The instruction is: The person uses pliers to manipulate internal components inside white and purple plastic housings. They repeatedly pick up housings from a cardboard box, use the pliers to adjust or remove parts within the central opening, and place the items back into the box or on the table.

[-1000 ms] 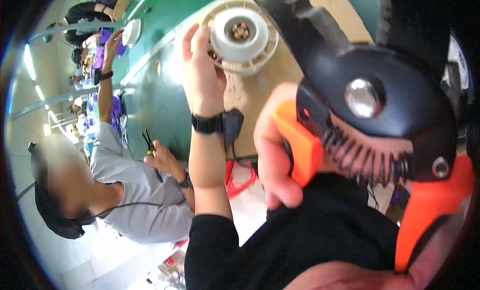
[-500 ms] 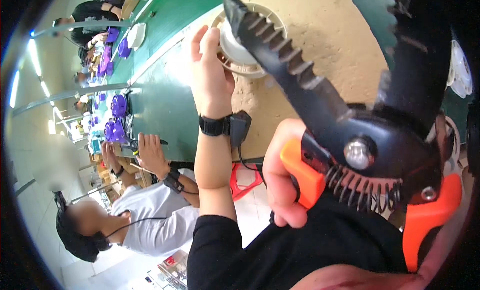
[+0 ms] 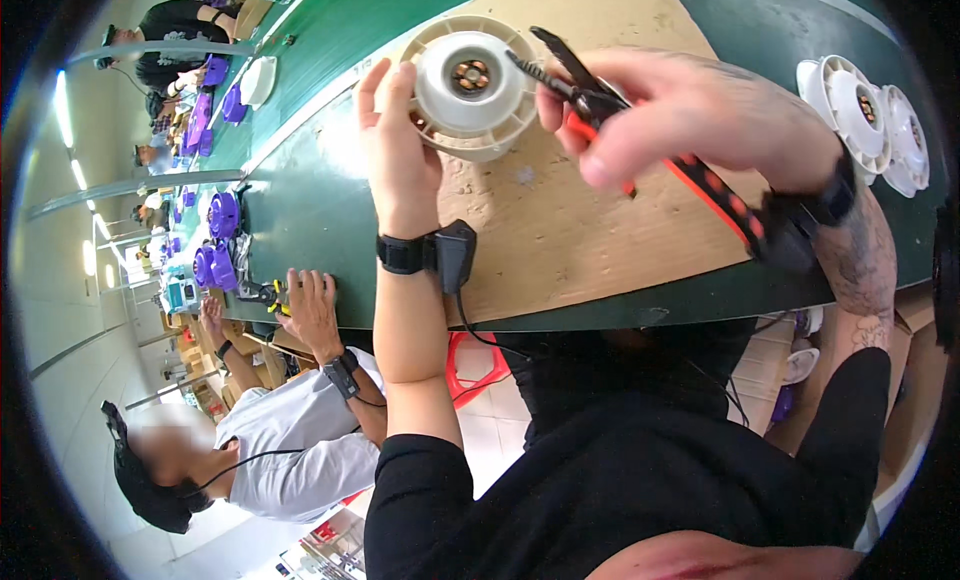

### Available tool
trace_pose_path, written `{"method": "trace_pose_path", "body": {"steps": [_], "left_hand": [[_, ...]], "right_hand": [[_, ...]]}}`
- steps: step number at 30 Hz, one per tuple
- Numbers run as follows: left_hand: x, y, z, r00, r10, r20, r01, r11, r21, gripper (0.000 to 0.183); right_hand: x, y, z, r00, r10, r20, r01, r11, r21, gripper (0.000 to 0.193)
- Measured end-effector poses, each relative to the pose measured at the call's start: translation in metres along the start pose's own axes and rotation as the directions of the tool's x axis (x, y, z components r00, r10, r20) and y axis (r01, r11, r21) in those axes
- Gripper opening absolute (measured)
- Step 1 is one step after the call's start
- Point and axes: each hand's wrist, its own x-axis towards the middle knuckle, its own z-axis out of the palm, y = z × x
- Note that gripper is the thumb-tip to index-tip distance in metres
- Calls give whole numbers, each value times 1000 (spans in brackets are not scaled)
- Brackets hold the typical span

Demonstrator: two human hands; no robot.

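My left hand [image 3: 402, 145] grips the near left rim of a round white plastic housing [image 3: 440, 90], which has a spoked outer ring. Copper-coloured pieces [image 3: 470, 76] show inside the dark hole at its centre. My right hand [image 3: 680, 110] holds a pair of pliers [image 3: 712, 192] with black and orange-red handles. Their narrow black jaws stand apart at the housing's right side, one tip close to the raised middle. Whether that tip touches the housing I cannot tell. The right fingers partly cover the pliers' pivot.
A brown board [image 3: 600, 250] lies on the green table [image 3: 320, 220]. More white housings [image 3: 850, 110] sit at the far right. On the left, a person in a grey shirt [image 3: 300, 440] works beside purple parts [image 3: 222, 215] and yellow-handled pliers [image 3: 275, 298]. A red stool [image 3: 470, 365] stands below the edge.
My right hand has carried the pliers from close before the camera down to the housing. My left hand keeps its grip, and the housing has shifted slightly left and down.
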Motion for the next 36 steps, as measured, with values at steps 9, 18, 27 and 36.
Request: {"method": "trace_pose_path", "body": {"steps": [9, 18, 27, 36], "left_hand": [[9, -2, -13, 999, 32, -42, -32, 999, -1, 41], [0, 4, -14, 999, 20, -45, -19, 999, 30, 53], [4, 0, -11, 999, 37, -29, -36, 999, 33, 52], [8, -3, -13, 998, 45, -42, -44, 999, 30, 51]], "right_hand": [[15, 8, -16, 984, 149, -99, -177, 887, -427, 56], [17, 10, 2, 967, 216, -137, -254, 743, -620, 76], [42, 64, -1, 987, 37, -157, -124, 799, -589, 44], [27, 51, -28, 975, -10, 221, 21, 999, -48, 66]]}}
